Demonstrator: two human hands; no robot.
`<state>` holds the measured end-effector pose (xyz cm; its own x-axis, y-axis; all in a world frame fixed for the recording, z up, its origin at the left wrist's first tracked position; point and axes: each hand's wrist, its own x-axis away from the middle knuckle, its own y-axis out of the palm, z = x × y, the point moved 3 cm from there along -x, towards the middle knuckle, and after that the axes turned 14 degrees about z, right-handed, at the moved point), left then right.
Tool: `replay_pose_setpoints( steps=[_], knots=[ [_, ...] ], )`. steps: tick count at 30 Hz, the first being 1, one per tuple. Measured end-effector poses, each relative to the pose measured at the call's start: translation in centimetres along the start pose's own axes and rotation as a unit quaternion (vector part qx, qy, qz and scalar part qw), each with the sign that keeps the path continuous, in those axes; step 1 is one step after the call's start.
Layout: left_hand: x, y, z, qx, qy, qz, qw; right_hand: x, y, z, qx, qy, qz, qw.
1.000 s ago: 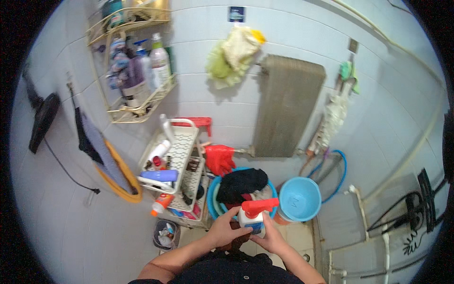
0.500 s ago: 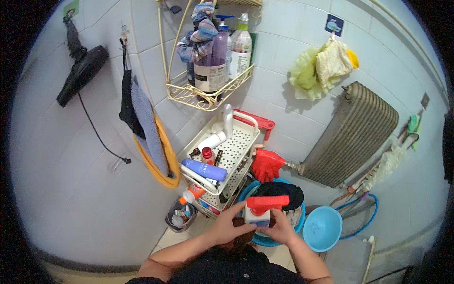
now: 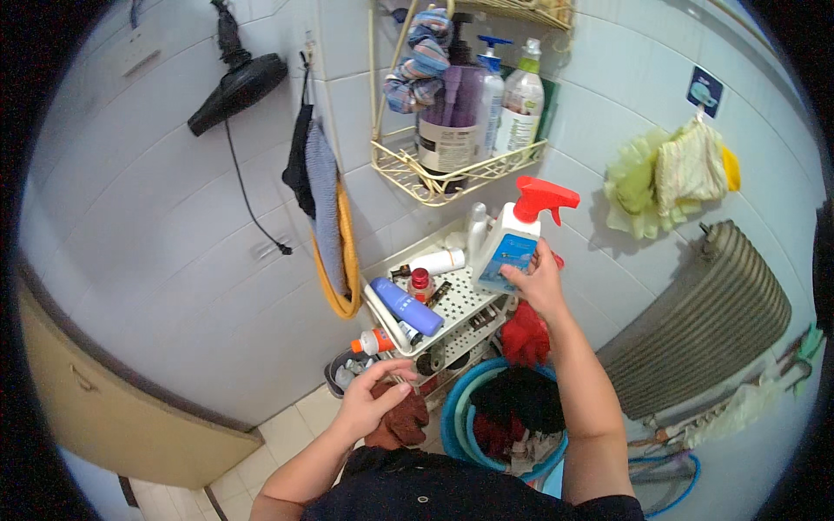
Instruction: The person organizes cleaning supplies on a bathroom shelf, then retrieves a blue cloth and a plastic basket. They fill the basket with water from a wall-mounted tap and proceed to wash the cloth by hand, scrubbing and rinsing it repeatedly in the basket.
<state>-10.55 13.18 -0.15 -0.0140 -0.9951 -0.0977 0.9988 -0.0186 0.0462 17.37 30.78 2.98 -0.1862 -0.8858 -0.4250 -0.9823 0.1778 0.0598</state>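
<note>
My right hand (image 3: 540, 282) grips a white spray bottle (image 3: 511, 234) with a red trigger head and a blue label. The bottle is tilted over the far right of the white trolley's (image 3: 452, 308) perforated top shelf. Lower down, my left hand (image 3: 375, 401) holds nothing, its fingers bent and thumb apart, above a reddish-brown thing (image 3: 404, 423) that looks like cloth. On the trolley lie a purple-blue bottle (image 3: 407, 306), a white bottle (image 3: 434, 262) and a small red-capped bottle (image 3: 420, 283). A slim white bottle (image 3: 477, 227) stands behind them.
A blue basin (image 3: 459, 415) of dark clothes sits right of the trolley, near red rubber gloves (image 3: 524, 334). A wire rack (image 3: 452, 181) with pump bottles overhangs the trolley. A hair dryer (image 3: 239, 91) and towels (image 3: 323, 200) hang left; a radiator (image 3: 699, 321) stands right.
The spray bottle has risen from between both hands to over the trolley, now in my right hand alone. My left hand has let go and moved left. The view has turned left.
</note>
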Motion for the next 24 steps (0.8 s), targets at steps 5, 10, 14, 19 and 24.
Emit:
replay_pose_setpoints(
  steps=[5,10,14,19,24],
  knots=[
    [2.4,-2.4,-0.8,0.026,-0.028,0.115,0.993,-3.6,0.0,5.7,-0.054,0.054,-0.055,0.996],
    [2.6,-3.0,-0.8,0.032,-0.025,0.142,0.989,-4.7,1.2,7.2,-0.051,0.092,-0.092,0.99],
    [1.5,-3.3,-0.5,0.048,-0.043,0.12,0.991,-4.9,0.5,9.3,-0.073,0.095,-0.098,0.988],
    [0.1,-4.9,-0.3,0.03,-0.039,0.1,0.994,-5.2,1.0,7.4,-0.013,0.161,-0.125,0.979],
    [-1.0,-6.8,-0.4,0.042,-0.058,0.067,0.995,-4.3,0.1,8.5,0.054,0.041,-0.013,0.998]
  ],
)
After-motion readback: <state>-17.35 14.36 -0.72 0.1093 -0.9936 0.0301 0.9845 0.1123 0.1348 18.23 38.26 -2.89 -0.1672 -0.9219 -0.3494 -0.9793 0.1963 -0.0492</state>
